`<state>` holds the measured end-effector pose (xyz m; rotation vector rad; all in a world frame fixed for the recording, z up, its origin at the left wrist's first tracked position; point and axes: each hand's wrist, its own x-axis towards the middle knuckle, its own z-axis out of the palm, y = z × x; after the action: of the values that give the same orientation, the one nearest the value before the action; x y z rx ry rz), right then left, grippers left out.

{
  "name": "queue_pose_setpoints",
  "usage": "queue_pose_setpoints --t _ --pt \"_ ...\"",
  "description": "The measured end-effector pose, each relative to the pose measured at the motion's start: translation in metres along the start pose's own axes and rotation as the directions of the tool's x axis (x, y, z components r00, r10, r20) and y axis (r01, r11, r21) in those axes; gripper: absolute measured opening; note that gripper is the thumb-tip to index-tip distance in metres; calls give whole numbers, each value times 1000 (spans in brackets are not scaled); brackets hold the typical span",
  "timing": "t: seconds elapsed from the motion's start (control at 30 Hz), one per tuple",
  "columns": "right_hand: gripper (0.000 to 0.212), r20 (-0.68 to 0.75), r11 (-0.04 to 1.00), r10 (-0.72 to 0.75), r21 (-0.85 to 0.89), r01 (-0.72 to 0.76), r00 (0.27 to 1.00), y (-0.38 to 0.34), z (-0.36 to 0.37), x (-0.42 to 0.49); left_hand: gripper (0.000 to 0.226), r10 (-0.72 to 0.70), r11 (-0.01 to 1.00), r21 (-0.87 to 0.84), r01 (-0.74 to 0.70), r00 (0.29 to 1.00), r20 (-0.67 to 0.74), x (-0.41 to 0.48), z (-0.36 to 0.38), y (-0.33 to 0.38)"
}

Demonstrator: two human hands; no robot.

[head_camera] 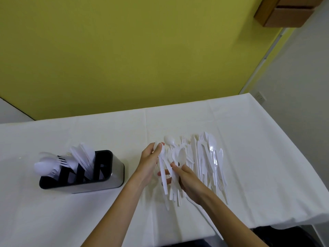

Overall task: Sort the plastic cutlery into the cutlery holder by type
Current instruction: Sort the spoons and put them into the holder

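Note:
A pile of white plastic cutlery (208, 163), with spoons, forks and knives mixed, lies on the white tablecloth at centre right. My left hand (150, 164) grips white spoons (162, 173) by their bowl ends, handles pointing down toward me. My right hand (188, 179) pinches another spoon (181, 157) at the left edge of the pile. The cutlery holder (106, 182), black inside with a steel wall, stands to the left. It holds spoons, forks and knives in separate slots.
The table (89, 220) is covered by a white cloth; its front edge runs close to me and its right edge falls off at the right. A yellow-green wall stands behind the table.

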<state>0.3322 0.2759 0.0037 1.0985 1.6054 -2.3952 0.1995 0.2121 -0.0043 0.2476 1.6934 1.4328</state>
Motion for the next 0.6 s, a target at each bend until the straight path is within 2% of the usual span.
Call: queue_pose_setpoints --t 0.13,0.27,0.33,0.4,0.5,0.6 --pt "33 10 999 -3 -42 4 1000 -4 -4 1 13 55 993 102 -57 998 24 4 -5 7" --pt "46 24 999 54 0 -54 998 -4 -9 4 28 112 957 256 -136 988 106 8 -10 20" --pt "46 58 995 74 63 -77 996 -3 -10 5 27 135 930 321 -179 979 156 8 -8 25" --pt "40 71 998 41 43 -44 997 -2 -10 5 28 155 903 372 -216 970 188 9 -4 28" --pt "28 -22 1000 12 26 -11 1000 -1 -15 4 26 189 880 404 -252 964 188 17 1 28" --pt "30 -161 1000 16 5 -16 987 4 -30 3 25 151 873 462 -159 987 56 35 7 26"
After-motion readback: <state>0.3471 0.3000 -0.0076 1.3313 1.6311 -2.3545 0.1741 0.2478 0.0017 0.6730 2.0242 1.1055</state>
